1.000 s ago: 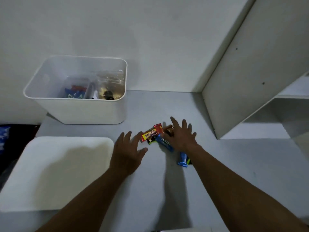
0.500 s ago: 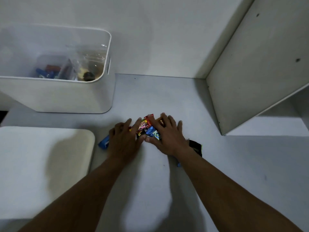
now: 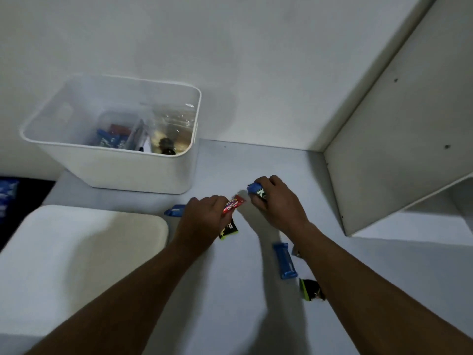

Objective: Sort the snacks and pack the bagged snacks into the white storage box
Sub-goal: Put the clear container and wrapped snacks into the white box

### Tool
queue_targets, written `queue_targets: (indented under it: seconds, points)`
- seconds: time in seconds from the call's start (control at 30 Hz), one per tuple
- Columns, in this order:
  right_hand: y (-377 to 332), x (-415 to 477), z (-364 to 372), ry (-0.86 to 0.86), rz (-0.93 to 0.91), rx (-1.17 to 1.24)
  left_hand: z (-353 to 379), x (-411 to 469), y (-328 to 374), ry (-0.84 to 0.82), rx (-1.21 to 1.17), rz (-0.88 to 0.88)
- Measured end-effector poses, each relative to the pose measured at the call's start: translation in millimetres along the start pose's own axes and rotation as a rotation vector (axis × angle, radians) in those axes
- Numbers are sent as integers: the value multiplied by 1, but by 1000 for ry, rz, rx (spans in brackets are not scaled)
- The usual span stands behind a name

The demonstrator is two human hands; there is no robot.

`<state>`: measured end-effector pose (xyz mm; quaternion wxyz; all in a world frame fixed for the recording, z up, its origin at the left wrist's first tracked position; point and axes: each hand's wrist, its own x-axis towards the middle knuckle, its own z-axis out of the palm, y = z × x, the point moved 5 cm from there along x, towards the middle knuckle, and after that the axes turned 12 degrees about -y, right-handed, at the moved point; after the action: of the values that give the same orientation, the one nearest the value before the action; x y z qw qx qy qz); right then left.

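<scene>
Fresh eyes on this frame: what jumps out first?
Two bare hands work mid-table: the left hand grips a small red snack packet, and the right hand grips a blue snack packet. Behind them to the left stands the open white plastic storage box, with clear bags of snacks inside. A long blue wrapped bar lies loose on the grey tabletop by the right forearm.

left arm: bare, runs from lower left of frame up to centre | left hand: back up, fingers curled, pinches red snack wrapper | right arm: bare, from lower right, angled up-left | right hand: just right of centre, fingers curled round blue snack wrapper | hands near each other, not touching
</scene>
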<state>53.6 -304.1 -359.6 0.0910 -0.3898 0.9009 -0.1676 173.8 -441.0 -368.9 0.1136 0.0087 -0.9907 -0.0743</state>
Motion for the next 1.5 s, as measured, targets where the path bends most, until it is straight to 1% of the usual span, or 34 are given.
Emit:
queue_targets:
  seconds: [0.07,0.2,0.33,0.43,0.53,0.6,0.7,0.8,0.87,0.93,1.03,1.13,1.2,1.23,1.3,1.37,1.43,1.5]
  points:
    - [-20,10,-30,60,1,61,-40,5,-2,61,-88,29]
    - [-77,38,-81,120,-8,230,-126,17,-21,159,-227,-26]
    - [-141,76,-107,163,-73,319,-191,29,-79,288,-417,-194]
    - [-181,106,-104,103,-65,320,-217,41,-127,406,-523,-364]
    - [-204,132,-87,41,-44,309,-216,55,-167,428,-655,-528]
    - [-209,145,-76,32,-32,313,-206,60,-180,384,-698,-576]
    - [-211,151,-62,6,-13,307,-187,59,-190,266,-759,-610]
    - [-208,147,-57,-14,1,318,-173,50,-198,163,-743,-646]
    - [-204,143,-61,14,3,330,-171,44,-200,133,-728,-629]
    - [-200,136,-69,50,-2,316,-174,39,-196,122,-668,-584]
    - [-189,117,-82,57,-5,306,-179,27,-176,120,-441,-494]
    - [-166,84,-89,44,0,271,-179,9,-133,196,-239,-318]
    - [-142,57,-88,21,32,267,-170,-2,-98,218,-194,-209]
    - [-127,42,-87,7,58,266,-161,-6,-81,194,-217,-182]
    - [-95,14,-80,-24,114,251,-135,-12,-51,112,-304,-168]
    - [-63,-15,-70,-58,168,235,-104,-15,-22,11,-341,-155]
    - [-32,-43,-56,-95,232,231,-68,-16,1,-131,-338,-157]
    - [-1,-71,-37,-144,301,242,-33,-17,18,-276,-342,-198]
